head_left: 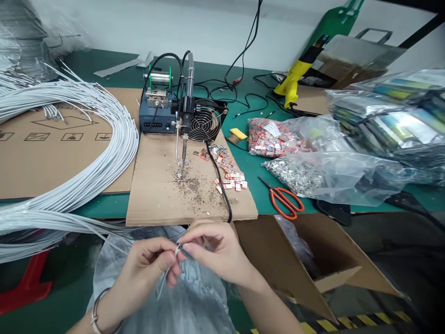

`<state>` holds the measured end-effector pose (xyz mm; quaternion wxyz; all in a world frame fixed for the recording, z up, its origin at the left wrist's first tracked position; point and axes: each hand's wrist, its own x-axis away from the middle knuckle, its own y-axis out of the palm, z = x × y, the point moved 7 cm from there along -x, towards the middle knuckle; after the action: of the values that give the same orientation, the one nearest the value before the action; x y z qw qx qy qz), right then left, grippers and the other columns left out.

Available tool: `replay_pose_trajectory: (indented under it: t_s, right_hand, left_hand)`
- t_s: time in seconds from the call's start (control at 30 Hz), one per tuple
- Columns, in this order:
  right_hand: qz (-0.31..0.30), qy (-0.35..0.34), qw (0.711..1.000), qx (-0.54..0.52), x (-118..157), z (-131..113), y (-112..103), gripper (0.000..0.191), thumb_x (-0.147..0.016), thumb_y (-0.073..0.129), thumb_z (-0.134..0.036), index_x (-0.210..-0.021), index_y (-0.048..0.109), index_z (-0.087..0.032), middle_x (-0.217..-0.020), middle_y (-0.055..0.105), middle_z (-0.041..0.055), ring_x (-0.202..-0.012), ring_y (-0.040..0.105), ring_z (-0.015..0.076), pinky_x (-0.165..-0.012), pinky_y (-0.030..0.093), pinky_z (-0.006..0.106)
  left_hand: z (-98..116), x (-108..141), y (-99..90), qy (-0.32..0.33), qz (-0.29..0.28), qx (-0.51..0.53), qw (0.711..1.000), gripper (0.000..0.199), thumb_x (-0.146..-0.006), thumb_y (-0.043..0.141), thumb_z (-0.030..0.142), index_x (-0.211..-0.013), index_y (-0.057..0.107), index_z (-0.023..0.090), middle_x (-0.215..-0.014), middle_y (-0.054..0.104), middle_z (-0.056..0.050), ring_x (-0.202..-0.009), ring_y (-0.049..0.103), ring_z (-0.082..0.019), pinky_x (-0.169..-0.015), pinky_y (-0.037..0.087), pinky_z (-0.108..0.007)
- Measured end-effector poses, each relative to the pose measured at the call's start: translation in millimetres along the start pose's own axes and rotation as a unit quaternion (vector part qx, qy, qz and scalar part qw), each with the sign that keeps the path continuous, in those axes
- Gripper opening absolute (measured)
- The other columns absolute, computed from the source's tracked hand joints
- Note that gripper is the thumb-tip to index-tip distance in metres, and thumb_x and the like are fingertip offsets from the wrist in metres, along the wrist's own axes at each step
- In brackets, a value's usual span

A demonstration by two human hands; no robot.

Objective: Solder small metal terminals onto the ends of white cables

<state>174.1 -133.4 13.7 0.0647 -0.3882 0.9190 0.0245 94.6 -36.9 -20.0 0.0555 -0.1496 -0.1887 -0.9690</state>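
Between thumb and fingers, my left hand (153, 262) pinches a white cable (162, 282) close to its end. My right hand (215, 246) is closed at the tip of that cable, where thumb and forefinger meet; the small wires there are mostly hidden by the fingertips. Both hands are over my lap, just in front of the cardboard sheet (156, 208). On that sheet a soldering iron (187, 102) hangs tip-down in a stand above scattered solder bits. Small orange-and-white connectors (231, 181) lie to its right.
A thick bundle of white cables (118, 153) covers the left. Behind stand a blue soldering unit (156, 120), a solder spool (160, 78) and a fan (205, 123). Orange-handled scissors (287, 202), bags of parts (274, 137) and an open cardboard box (337, 278) are at right.
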Motion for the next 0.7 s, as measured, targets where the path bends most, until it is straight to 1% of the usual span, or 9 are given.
replay_pose_trajectory:
  t_s: [0.07,0.23,0.33,0.43,0.5,0.57,0.6,0.63,0.7]
  right_hand:
    - [-0.027,-0.039,0.998,0.042,1,-9,7,0.011,-0.079,0.061,-0.013,-0.08,0.071,-0.014,-0.062,0.066,0.0044,-0.057,0.054,0.0127,-0.053,0.04,0.024]
    - [-0.036,-0.105,0.988,0.106,2,-26,9,0.013,-0.081,0.06,-0.009,-0.082,0.071,-0.016,-0.066,0.069,0.0032,-0.06,0.057,0.0129,-0.059,0.043,0.026]
    - [-0.049,-0.112,0.984,0.132,2,-30,7,0.013,-0.081,0.059,-0.01,-0.081,0.071,-0.016,-0.067,0.069,0.0033,-0.059,0.055,0.0133,-0.059,0.042,0.027]
    - [-0.043,-0.107,0.985,0.129,3,-28,6,0.014,-0.079,0.059,-0.008,-0.081,0.071,-0.014,-0.065,0.069,0.0044,-0.057,0.054,0.0132,-0.055,0.041,0.027]
    - [-0.026,-0.081,0.993,0.081,3,-21,5,0.014,-0.076,0.06,-0.008,-0.079,0.072,-0.013,-0.061,0.067,0.0051,-0.052,0.051,0.0124,-0.05,0.039,0.025]
    - [-0.026,-0.035,0.999,-0.02,1,-8,9,0.011,-0.075,0.062,-0.012,-0.075,0.073,-0.014,-0.057,0.064,0.0046,-0.048,0.048,0.0112,-0.044,0.035,0.023]
    - [-0.036,-0.006,0.996,-0.085,1,0,13,0.011,-0.076,0.062,-0.015,-0.074,0.073,-0.015,-0.056,0.063,0.0041,-0.047,0.048,0.0109,-0.043,0.034,0.022]
    - [-0.051,0.024,0.987,-0.153,0,9,19,0.011,-0.077,0.064,-0.02,-0.072,0.073,-0.015,-0.056,0.061,0.0037,-0.047,0.049,0.0108,-0.042,0.035,0.022]
    - [-0.074,0.089,0.955,-0.273,1,25,30,0.016,-0.076,0.068,-0.03,-0.07,0.072,-0.016,-0.056,0.06,0.0029,-0.047,0.051,0.0108,-0.044,0.037,0.022]
  left_hand:
    - [1,-1,0.4,-0.008,-0.003,-0.009,1.0,0.034,-0.074,0.069,0.044,-0.064,0.066,0.012,-0.053,0.061,-0.002,-0.043,0.053,-0.008,-0.043,0.045,-0.016]
    - [2,1,2.5,-0.014,-0.02,-0.037,0.999,0.04,-0.076,0.066,0.048,-0.062,0.062,0.011,-0.052,0.059,-0.002,-0.043,0.052,-0.008,-0.044,0.044,-0.016]
    - [3,1,3.6,-0.015,-0.024,-0.05,0.998,0.041,-0.076,0.065,0.048,-0.061,0.061,0.01,-0.052,0.058,-0.002,-0.044,0.052,-0.008,-0.044,0.043,-0.015]
    - [5,1,5.6,0.001,-0.032,-0.067,0.997,0.042,-0.078,0.063,0.048,-0.06,0.062,0.011,-0.051,0.056,-0.002,-0.044,0.051,-0.008,-0.045,0.043,-0.016]
    - [6,1,5.7,0.019,-0.03,-0.071,0.997,0.041,-0.079,0.062,0.047,-0.061,0.063,0.011,-0.052,0.056,-0.002,-0.045,0.051,-0.008,-0.045,0.043,-0.016]
    - [9,1,4.8,0.039,-0.023,-0.082,0.996,0.04,-0.08,0.061,0.047,-0.061,0.064,0.012,-0.053,0.057,-0.003,-0.046,0.052,-0.009,-0.045,0.044,-0.017]
    - [12,0,4.4,0.052,-0.02,-0.097,0.994,0.04,-0.081,0.06,0.046,-0.061,0.064,0.012,-0.054,0.057,-0.003,-0.046,0.052,-0.009,-0.045,0.044,-0.017]
    - [15,0,4.4,0.067,-0.018,-0.117,0.991,0.04,-0.082,0.06,0.046,-0.06,0.064,0.012,-0.054,0.057,-0.003,-0.047,0.052,-0.01,-0.046,0.044,-0.018]
    - [21,-1,4.9,0.095,-0.019,-0.164,0.982,0.04,-0.084,0.058,0.043,-0.059,0.064,0.012,-0.054,0.056,-0.003,-0.047,0.052,-0.01,-0.046,0.043,-0.018]
